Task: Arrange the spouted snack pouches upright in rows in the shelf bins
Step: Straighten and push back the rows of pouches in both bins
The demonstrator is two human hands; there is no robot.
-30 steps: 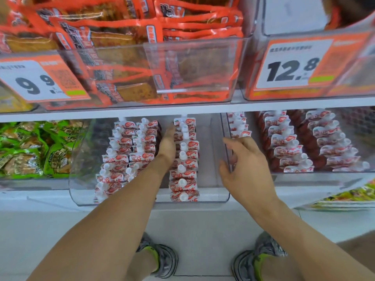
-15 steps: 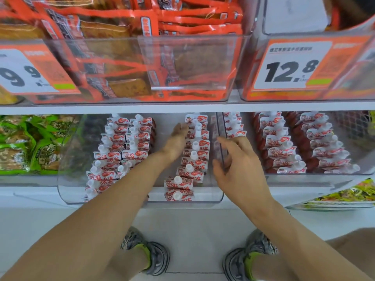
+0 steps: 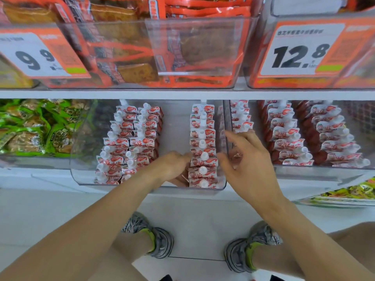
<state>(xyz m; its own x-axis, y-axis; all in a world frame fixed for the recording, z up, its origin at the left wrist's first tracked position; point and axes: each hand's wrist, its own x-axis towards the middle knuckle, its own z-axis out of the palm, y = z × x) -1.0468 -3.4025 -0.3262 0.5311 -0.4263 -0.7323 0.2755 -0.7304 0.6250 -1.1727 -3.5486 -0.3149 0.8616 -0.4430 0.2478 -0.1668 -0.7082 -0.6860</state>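
Left hand [image 3: 169, 166] presses the pouch row [image 3: 203, 147] from nine o'clock, apparently holding nothing; right hand [image 3: 246, 159] spread wide at three. Squeeze evenly, keeping spouts upright.

Floor [image 3: 194, 207]: pale tiles, below the white shelf edge [image 3: 182, 94].
Price tags [image 3: 298, 49]: orange-white, above that edge.
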